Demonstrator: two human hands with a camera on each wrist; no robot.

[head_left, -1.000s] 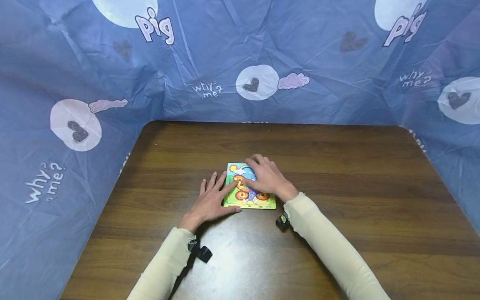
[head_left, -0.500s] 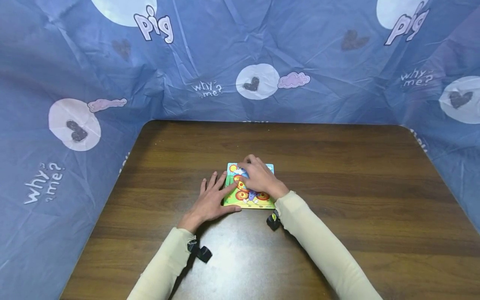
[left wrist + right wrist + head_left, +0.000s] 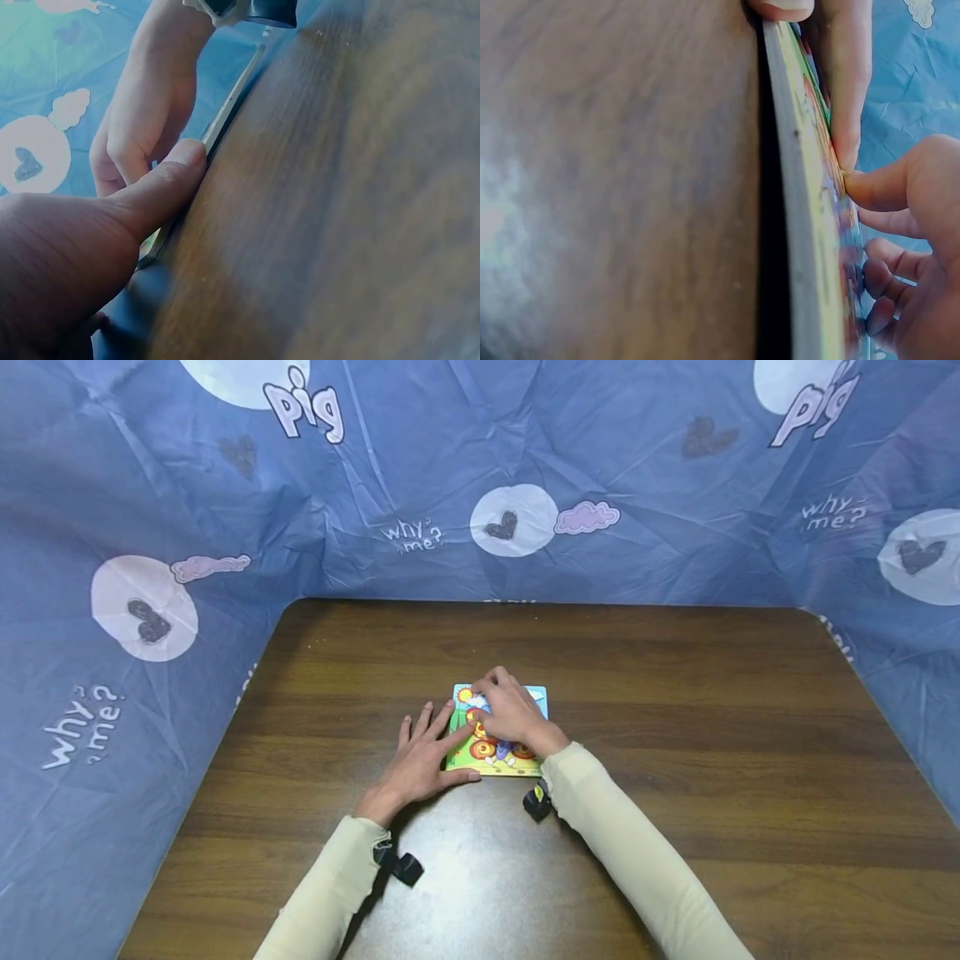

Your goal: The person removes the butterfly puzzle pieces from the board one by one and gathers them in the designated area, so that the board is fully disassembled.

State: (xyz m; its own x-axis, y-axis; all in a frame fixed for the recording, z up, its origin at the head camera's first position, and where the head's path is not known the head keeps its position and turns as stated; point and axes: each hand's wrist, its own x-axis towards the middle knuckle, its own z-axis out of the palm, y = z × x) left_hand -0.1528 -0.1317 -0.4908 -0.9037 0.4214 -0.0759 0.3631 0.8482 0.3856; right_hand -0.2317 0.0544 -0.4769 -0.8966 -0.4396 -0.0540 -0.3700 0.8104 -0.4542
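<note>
Spanning dark wood table (image 3: 675, 710), blue printed cloth (image 3: 637, 460) behind

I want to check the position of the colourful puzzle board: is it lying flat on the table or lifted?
Lying flat. The puzzle board rests on the table, the left hand at its edge and the right hand on top.

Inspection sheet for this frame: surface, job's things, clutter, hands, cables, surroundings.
Surface: dark wooden table, glare near the front.
Job's things: colourful puzzle board lying flat.
Clutter: nothing seen.
Hands: left hand flat beside the board, thumb against its near edge, forefinger lying across its face; right hand on top, fingers curled onto the picture.
Cables: nothing seen; black wrist cameras only.
Surroundings: blue printed cloth on three sides.
</note>
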